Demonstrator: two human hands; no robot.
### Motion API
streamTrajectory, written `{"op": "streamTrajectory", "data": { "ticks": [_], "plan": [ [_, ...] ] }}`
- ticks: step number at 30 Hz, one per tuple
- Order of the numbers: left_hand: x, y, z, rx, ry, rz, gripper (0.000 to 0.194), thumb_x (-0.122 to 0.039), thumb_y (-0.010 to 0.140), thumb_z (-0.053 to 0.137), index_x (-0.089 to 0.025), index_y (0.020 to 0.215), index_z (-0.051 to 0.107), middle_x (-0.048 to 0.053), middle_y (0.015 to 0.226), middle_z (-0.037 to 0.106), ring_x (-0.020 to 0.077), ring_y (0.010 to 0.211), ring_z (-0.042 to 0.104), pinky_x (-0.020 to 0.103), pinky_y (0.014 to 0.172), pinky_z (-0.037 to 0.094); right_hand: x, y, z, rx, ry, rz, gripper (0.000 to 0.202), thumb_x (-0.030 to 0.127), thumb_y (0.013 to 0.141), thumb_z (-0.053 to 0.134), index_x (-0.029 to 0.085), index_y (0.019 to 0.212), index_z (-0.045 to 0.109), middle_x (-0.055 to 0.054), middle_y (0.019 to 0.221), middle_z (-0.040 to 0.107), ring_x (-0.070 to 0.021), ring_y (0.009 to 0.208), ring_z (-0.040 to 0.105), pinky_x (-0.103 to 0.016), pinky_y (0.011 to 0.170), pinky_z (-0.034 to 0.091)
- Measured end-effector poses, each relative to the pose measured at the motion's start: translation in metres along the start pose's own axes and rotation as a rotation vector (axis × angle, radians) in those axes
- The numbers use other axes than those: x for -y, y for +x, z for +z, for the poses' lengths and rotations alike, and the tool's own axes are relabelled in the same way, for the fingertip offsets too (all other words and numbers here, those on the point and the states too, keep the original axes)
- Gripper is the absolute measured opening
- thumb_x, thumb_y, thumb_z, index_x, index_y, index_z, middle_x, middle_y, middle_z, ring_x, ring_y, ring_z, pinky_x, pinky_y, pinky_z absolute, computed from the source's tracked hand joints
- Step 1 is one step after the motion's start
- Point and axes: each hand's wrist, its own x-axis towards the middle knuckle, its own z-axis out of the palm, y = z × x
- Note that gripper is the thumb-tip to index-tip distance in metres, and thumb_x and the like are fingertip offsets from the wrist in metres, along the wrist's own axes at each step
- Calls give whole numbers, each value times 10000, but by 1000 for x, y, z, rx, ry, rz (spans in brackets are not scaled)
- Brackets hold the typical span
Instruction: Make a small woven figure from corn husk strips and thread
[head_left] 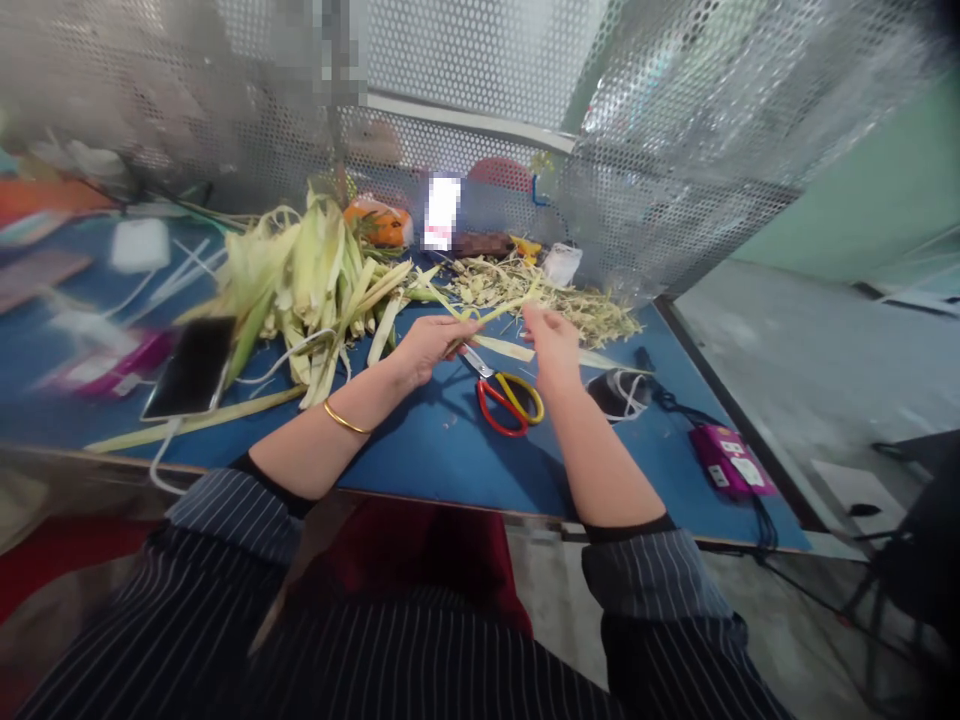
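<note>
Pale green corn husk strips (499, 311) stick out from my left hand (433, 345), whose fingers are closed around them. My right hand (555, 345) is pinched at the far end of one strip, which runs between the two hands. Beneath them on the blue table lie scissors (511, 402) with one red and one yellow handle, blades toward my left hand. Another flat husk strip (504, 348) lies behind the scissors. To the left is a large heap of corn husks (300, 270), and behind my hands a pile of thin husk shreds (592, 312).
A dark-screened phone (190, 367) with a white cable rests at left. On the right are a dark adapter with wound white cord (619, 393) and a purple power strip (729, 460). A perforated metal screen (480, 60) stands along the back. An orange packet (381, 222) sits before it.
</note>
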Motion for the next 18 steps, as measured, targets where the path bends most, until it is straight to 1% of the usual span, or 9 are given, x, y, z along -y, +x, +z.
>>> {"op": "streamTrajectory", "data": {
  "ticks": [1,2,3,5,7,10,12,15,18],
  "plan": [
    [1,-1,0,-2,-1,-1,181,-244,828,750,-144,686,701,13,668,643,55,559,516,224,533,336,0,1,3,129,42,100,376,536,690,804,194,750,660,35,639,576,-90,558,476,-228,526,406],
    [3,-2,0,2,10,3,205,-252,816,762,-144,659,685,7,647,635,57,548,512,224,521,331,0,0,6,242,80,168,407,553,649,829,185,715,668,43,590,558,-76,514,441,-222,485,368],
    [5,-3,0,17,42,2,214,-253,810,764,-143,646,682,9,634,638,60,540,515,224,508,325,-1,-1,9,325,115,202,428,559,609,852,178,702,680,48,560,549,-67,489,425,-218,463,346],
    [9,-4,1,62,102,-8,210,-241,790,774,-134,629,692,17,608,649,65,516,513,226,489,324,-3,-2,14,400,154,199,441,547,562,883,170,700,699,55,537,546,-55,474,433,-208,458,349],
    [13,-3,3,96,112,-28,195,-222,771,783,-127,621,704,28,599,662,69,499,514,228,475,327,-8,-2,15,392,158,187,424,526,561,889,167,691,705,54,535,557,-53,475,458,-203,470,378],
    [19,-1,8,146,60,-80,123,-181,784,760,-123,677,751,39,608,679,69,492,528,224,479,354,-19,1,9,276,207,188,355,461,586,885,172,692,707,47,554,582,-51,469,465,-200,461,383],
    [21,0,10,168,35,-113,112,-159,795,743,-123,692,767,41,595,676,68,484,531,222,488,374,-23,3,4,225,236,204,315,416,597,881,168,688,710,43,554,588,-45,462,458,-196,451,375],
    [23,1,10,163,26,-128,148,-167,774,766,-123,633,747,42,582,668,66,465,528,225,483,383,-24,3,1,232,253,230,293,389,607,881,155,692,726,36,563,599,-38,469,469,-183,457,387],
    [20,1,7,173,43,-132,91,-182,748,791,-126,680,768,32,596,668,64,461,537,224,482,387,-22,-1,4,231,270,219,299,386,598,889,152,700,734,41,561,596,-33,475,481,-173,467,398]
  ]
}}
